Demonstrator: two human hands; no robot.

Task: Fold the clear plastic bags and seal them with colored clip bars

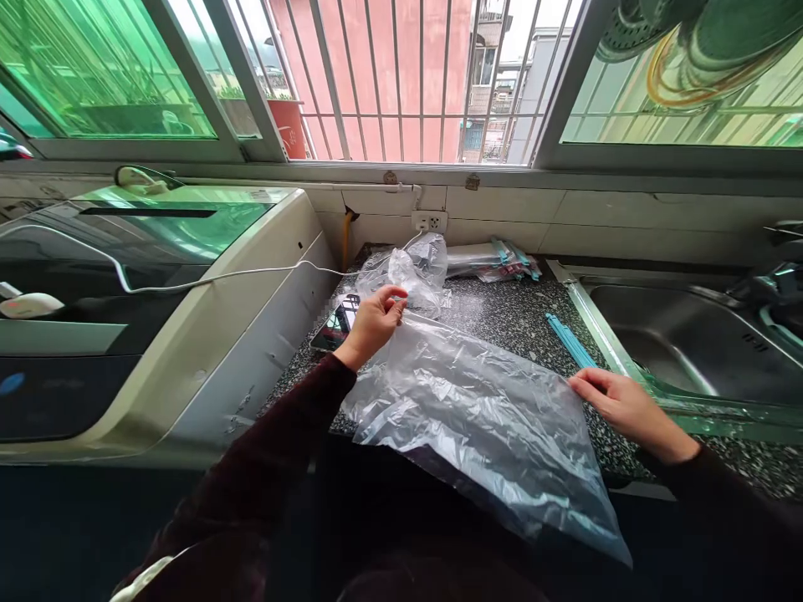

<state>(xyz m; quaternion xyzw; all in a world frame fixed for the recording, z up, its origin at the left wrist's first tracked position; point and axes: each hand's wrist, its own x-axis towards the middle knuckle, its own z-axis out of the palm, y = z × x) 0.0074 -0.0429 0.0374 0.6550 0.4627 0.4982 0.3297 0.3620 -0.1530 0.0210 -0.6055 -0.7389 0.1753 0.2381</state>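
Note:
A clear, crinkled plastic bag (483, 401) is stretched between my two hands over the front edge of the speckled counter (520, 322). My left hand (375, 324) pinches its upper left corner. At the upper right corner, my right hand (618, 408) grips it between thumb and fingers. The lower part of the bag hangs past the counter edge. Just beyond my left hand lies a crumpled heap of clear plastic (417, 272). Blue strips (570, 341) rest on the counter near my right hand.
A phone (339, 324) lies left of my left hand. Behind are flat packs with blue edges (502, 259). A washing machine (251, 284) stands at left, crossed by a white cable (251, 274). To the right is a steel sink (677, 334); a wall socket (430, 221) is at the back.

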